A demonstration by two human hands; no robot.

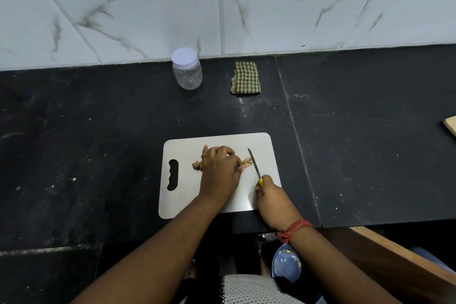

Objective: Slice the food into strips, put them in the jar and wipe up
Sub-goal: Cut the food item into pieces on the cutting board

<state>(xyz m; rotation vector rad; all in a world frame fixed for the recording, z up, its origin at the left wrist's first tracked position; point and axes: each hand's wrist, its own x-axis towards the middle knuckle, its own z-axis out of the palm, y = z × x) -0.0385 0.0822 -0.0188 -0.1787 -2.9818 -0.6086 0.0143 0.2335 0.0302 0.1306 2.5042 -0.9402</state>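
So there's one cutting board (214,195) sitting on the dark counter (98,143), handle hole on the left side, and one knobbly brown piece of food (246,162) lying across the middle of it; looks like ginger or some root, but it's hard to tell for sure. One person is working here, two bare hands in view. The left hand (220,168) is pressing down on the food with its fingers curled over it, covering most of it so that only the two ends are poking out on either side. The right hand (272,196) is gripping one knife (255,165) by its yellow handle, fingers wrapped tight around it, and the blade is angling up and away with its edge meeting the right end of the food. Further back, near the tiled wall (222,7), one clear jar (187,69) is standing upright with its white lid on, and nothing is showing inside it. Just to the right of the jar, apart from it, one checked cloth (246,78) is lying folded on the counter. A red thread band (293,228) is sitting on the right wrist. Strips on the board can't be made out from this angle.
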